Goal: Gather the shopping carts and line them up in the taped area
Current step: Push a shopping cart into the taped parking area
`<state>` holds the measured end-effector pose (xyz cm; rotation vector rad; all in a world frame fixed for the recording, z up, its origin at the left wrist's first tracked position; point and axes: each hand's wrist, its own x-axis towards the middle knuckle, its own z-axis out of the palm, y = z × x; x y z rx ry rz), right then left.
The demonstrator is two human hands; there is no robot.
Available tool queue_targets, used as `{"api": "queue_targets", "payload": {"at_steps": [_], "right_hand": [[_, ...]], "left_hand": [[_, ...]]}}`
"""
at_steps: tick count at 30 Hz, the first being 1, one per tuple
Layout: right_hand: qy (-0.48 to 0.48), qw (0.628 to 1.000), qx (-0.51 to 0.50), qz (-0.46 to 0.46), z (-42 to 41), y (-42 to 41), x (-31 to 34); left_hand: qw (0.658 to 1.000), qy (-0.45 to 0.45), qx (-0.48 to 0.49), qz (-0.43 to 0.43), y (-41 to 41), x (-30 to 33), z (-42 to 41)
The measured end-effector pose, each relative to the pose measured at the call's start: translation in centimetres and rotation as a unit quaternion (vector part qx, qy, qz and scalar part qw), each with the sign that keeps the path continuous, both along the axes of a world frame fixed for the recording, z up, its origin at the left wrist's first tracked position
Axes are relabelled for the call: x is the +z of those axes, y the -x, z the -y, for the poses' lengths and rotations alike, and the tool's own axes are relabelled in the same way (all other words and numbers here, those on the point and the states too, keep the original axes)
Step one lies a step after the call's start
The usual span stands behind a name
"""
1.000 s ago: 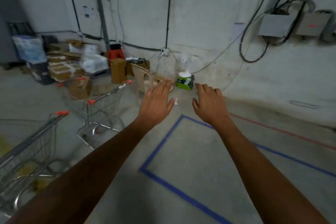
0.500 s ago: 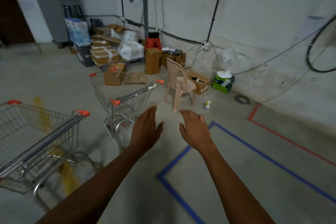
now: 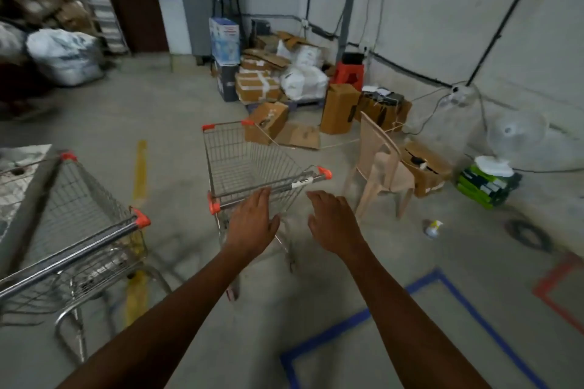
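Underfoot, grey concrete floor (image 3: 347,303) with blue tape (image 3: 328,339); both hands' fingers (image 3: 264,196) spread, empty, near cart handle (image 3: 268,191).

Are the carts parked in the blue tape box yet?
Not yet. The blue taped area holds no cart. Both hands, left and right, reach open toward the middle cart's handle, no grip yet. The cart at left waits too.

Storeroom: stacked cardboard boxes (image 3: 258,85), bare concrete floor (image 3: 110,123).
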<state>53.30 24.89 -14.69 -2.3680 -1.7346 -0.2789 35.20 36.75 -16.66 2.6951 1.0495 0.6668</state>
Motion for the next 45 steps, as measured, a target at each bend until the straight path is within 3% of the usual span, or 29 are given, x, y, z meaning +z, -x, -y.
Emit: {"api": "queue_targets", "payload": {"at_steps": [6,9,15,22,29,36,45], "right_hand": [[0.021,0.996,0.083,-0.027,-8.7,-7.7,-1.9],[0.045,0.993,0.099,-0.043,-12.9,-10.2,-3.9],[0.143,0.982,0.086,-0.091,-19.8,-14.3,-8.7],[0.260,0.951,0.123,-0.117,-25.3,-17.3,-11.7],[0.285,0.942,0.168,-0.055,-27.0,-19.3,-13.5],[0.256,0.956,0.131,-0.050,-25.9,-18.6,-14.0],[0.246,0.962,0.114,-0.040,-18.3,-16.7,-13.7]], "left_hand": [[0.996,0.032,0.076,-0.023,-5.1,-2.1,-5.3],[0.991,0.055,0.086,-0.081,-6.7,-3.7,-9.0],[0.953,0.146,0.069,-0.258,-8.1,-7.9,-16.6],[0.912,0.259,0.030,-0.317,-10.3,-10.0,-22.4],[0.932,0.169,0.089,-0.308,-10.1,-13.0,-22.2],[0.933,0.186,0.089,-0.295,-10.0,-12.7,-20.3],[0.942,0.155,0.064,-0.290,-8.4,-12.6,-13.5]]}}
